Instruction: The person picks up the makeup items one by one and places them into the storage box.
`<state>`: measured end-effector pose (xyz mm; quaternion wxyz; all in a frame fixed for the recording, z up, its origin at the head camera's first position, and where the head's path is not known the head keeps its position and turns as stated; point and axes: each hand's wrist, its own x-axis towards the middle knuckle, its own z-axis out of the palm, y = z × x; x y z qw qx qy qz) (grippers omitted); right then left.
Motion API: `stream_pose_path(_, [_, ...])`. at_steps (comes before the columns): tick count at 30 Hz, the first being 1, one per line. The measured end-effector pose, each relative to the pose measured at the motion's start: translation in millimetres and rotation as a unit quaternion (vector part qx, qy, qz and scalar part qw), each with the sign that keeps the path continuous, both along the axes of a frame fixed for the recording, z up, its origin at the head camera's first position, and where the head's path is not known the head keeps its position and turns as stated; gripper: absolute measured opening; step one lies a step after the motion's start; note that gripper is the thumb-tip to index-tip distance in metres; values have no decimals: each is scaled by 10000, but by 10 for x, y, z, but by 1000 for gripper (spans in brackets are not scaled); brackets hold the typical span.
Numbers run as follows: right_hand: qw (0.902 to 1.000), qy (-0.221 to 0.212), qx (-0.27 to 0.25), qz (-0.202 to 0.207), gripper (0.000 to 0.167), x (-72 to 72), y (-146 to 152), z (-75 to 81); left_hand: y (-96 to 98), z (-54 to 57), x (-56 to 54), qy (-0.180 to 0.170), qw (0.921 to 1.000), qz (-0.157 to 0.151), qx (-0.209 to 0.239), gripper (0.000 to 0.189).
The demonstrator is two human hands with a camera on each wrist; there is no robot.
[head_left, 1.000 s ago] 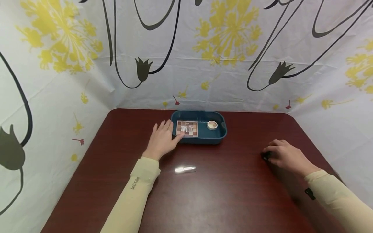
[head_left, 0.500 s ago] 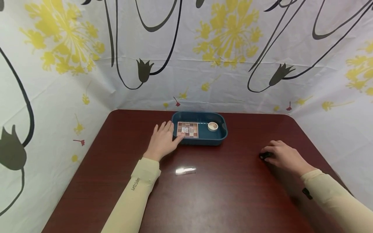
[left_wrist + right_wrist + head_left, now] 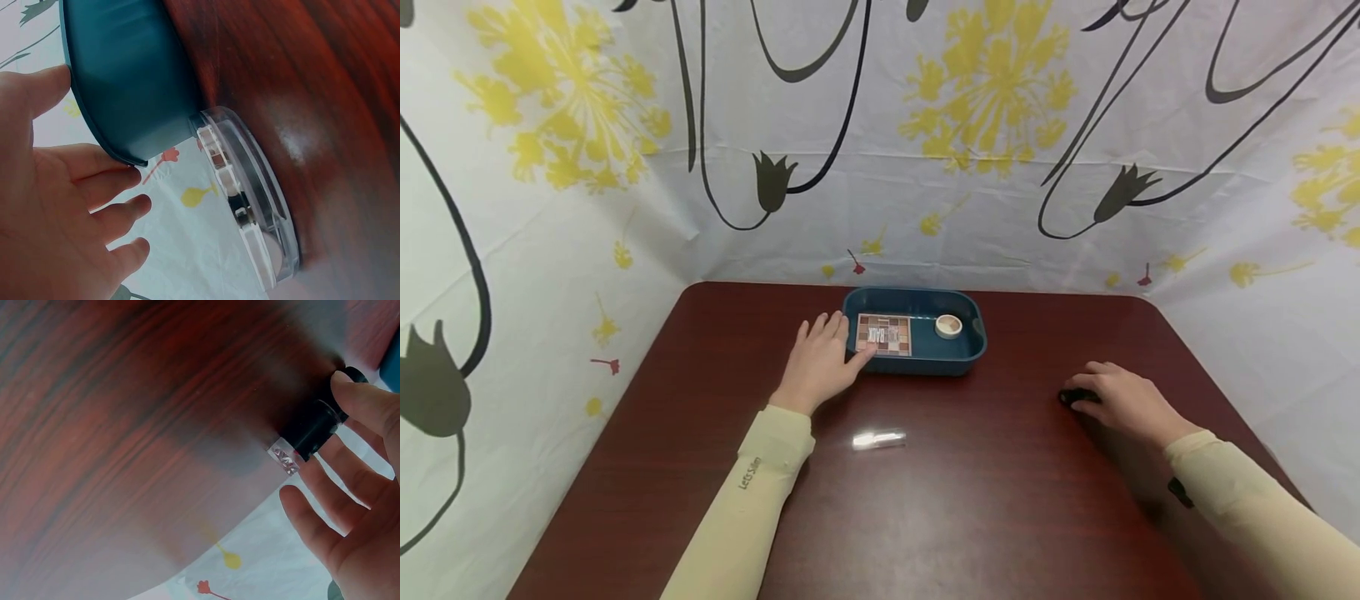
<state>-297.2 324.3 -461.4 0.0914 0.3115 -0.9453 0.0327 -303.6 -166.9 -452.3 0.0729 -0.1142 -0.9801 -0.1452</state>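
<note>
One black tube (image 3: 1078, 397), partly out of sight under the right hand (image 3: 1126, 402)

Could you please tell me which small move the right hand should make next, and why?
Probably the right hand should bring the black tube left toward the tray: it holds the black tube to the right of the tray, the left hand touches the tray's left end, and bare space shows inside between palette and pot.
</note>
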Motion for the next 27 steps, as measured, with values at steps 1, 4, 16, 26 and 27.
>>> stream_pose_path(1, [10000, 10, -2, 20, 33, -5, -7, 0, -1, 0, 1, 4, 10000, -4, -10, 87])
stream_pose_path(4, [9999, 63, -13, 92, 35, -12, -20, -3, -2, 3, 2, -13, 10000, -24, -28, 86])
stream_pose_path(16, [9993, 134, -172, 298, 39, -45, -62, 61, -13, 18, 11, 7, 9999, -64, 89, 84])
stream_pose_path(26, [9996, 36, -211, 195, 36, -68, -169, 155, -17, 19, 21, 8, 9999, -84, 107, 84])
stream_pose_path(27, [9995, 34, -228, 201, 36, -71, -188, 171, -17, 18, 22, -8, 9999, -81, 109, 84])
